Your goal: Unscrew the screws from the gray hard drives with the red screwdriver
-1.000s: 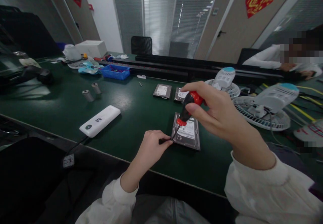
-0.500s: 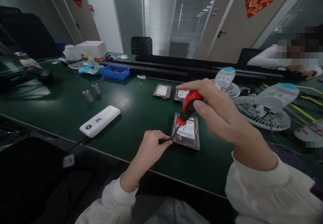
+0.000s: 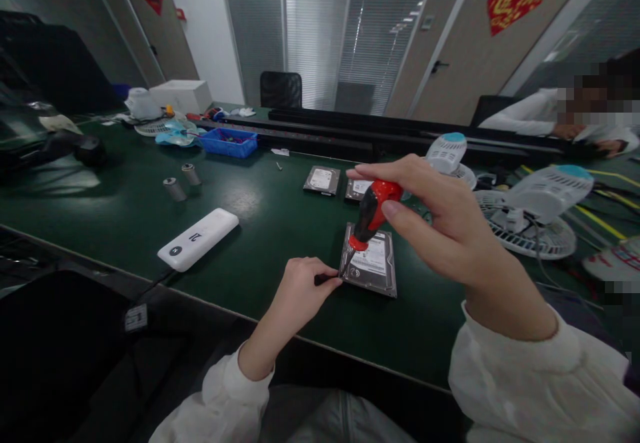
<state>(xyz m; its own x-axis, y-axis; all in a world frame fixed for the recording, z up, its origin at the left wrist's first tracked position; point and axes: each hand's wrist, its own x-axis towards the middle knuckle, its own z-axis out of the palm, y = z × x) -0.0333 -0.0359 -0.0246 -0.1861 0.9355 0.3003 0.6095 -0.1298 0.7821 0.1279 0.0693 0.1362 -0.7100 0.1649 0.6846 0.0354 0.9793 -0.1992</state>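
My right hand (image 3: 435, 213) has its thumb and fingers round the handle of a red and black screwdriver (image 3: 374, 211). The screwdriver tilts, with its tip down at the near left corner of a hard drive (image 3: 373, 263) lying label up on the green table (image 3: 270, 230). At that same corner my left hand (image 3: 307, 290) pinches a small dark object (image 3: 326, 276), too small to identify, beside the tip. Behind lie a second hard drive (image 3: 321, 180) and a third one (image 3: 357, 190), partly covered by my right hand.
A white power bank (image 3: 199, 240) and two metal cylinders (image 3: 175, 190) are on the left. Farther back sits a blue tray (image 3: 229, 143). White fans (image 3: 530, 216) and yellow cables stand at the right. Another person's sleeve (image 3: 523, 113) shows at the far right.
The screwdriver handle has turned and stands slightly more upright, and the fingers of my right hand have shifted round it. My left hand has stayed still. The other person's arms moved a little.
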